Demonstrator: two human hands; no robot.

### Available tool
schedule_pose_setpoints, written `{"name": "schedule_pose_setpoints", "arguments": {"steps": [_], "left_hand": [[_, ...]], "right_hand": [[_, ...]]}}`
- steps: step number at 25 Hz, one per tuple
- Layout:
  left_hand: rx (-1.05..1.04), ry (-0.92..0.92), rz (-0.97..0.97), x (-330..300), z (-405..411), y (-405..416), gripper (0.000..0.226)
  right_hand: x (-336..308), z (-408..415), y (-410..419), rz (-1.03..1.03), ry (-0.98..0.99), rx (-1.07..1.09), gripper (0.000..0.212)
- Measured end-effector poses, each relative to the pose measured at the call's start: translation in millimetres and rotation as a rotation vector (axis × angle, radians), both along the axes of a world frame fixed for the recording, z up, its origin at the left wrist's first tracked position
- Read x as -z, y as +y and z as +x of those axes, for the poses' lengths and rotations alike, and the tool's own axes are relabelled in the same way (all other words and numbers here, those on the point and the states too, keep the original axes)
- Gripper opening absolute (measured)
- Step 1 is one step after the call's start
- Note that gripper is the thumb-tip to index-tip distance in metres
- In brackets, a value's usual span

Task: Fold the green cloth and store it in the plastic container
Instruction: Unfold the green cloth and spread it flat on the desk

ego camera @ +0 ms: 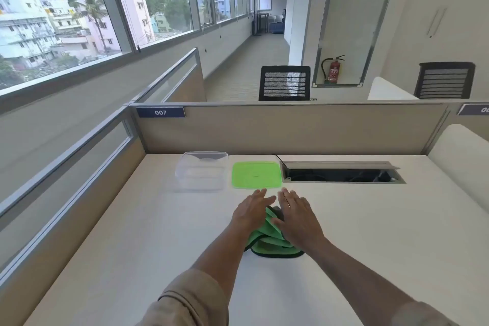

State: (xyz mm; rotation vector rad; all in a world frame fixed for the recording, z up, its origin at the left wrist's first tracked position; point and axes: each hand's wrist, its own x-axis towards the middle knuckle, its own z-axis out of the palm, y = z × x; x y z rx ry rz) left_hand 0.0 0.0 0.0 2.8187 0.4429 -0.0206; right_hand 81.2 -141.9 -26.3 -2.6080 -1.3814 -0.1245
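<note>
A crumpled green cloth point(267, 239) with a dark hem lies on the white desk point(132, 233), mostly covered by my hands. My left hand point(251, 210) rests on its left side with fingers stretched flat. My right hand point(297, 216) lies on its right side, fingers also extended. Neither hand is closed around the cloth. Behind them a clear plastic container point(201, 171) stands without a lid. Its green lid point(256, 174) lies flat just to the right of it.
An open cable tray point(341, 173) is sunk into the desk at the back right. A beige partition point(291, 127) labelled 007 closes the far edge, and a glass-topped divider point(66, 174) runs along the left. Two black chairs stand beyond the partition.
</note>
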Motion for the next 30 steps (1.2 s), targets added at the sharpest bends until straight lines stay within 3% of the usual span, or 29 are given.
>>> {"name": "schedule_pose_setpoints", "arguments": {"steps": [5,10,13,19,23,30], "left_hand": [[-0.018,0.01,0.058,3.7,2.2,1.8,0.053],[-0.017,-0.078,0.137,5.0,5.3,2.9,0.025],[-0.053,-0.135,0.123,2.0,4.3,3.7,0.016],[-0.121,-0.169,0.121,-5.1,-4.6,19.8,0.02],[-0.195,-0.169,0.104,-12.0,-14.7,39.7,0.02],[-0.291,-0.18,0.148,-33.5,-35.6,77.4,0.02]], "right_hand": [[11.0,-3.0,-8.0,-0.006,-0.062,-0.005,0.055],[1.3,-3.0,-9.7,0.011,-0.119,0.054,0.023],[-6.5,-0.6,-9.0,0.019,-0.154,0.076,0.026],[-45.5,4.5,-7.9,0.021,-0.095,0.132,0.024],[-79.2,21.2,-11.9,0.129,-0.101,0.151,0.016],[-124.3,50.8,-17.9,0.247,-0.191,0.183,0.02]]}}
